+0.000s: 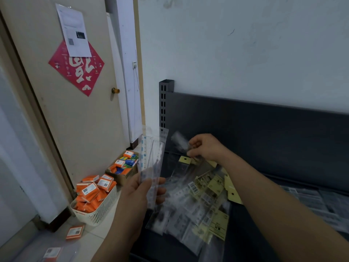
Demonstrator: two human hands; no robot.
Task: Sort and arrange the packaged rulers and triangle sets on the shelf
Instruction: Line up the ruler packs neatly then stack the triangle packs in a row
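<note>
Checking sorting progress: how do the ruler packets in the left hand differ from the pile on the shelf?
The ruler packets stand upright in the left hand; the pile lies flat and jumbled on the shelf. The ruler packets show blue markings; much of the pile has yellow cards. Both are clear plastic sleeves.

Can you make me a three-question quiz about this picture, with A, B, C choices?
1. Where is the white basket of orange boxes? A on a chair B on the floor C on a bed
2. What colour are the cards in the pile on the shelf? A yellow B purple C green
3. What is the left hand doing? A pointing B lying flat C holding clear ruler packets
Answers: B, it sits on floor tiles; A, yellow cards show among the packets; C, it grips upright packets.
</note>
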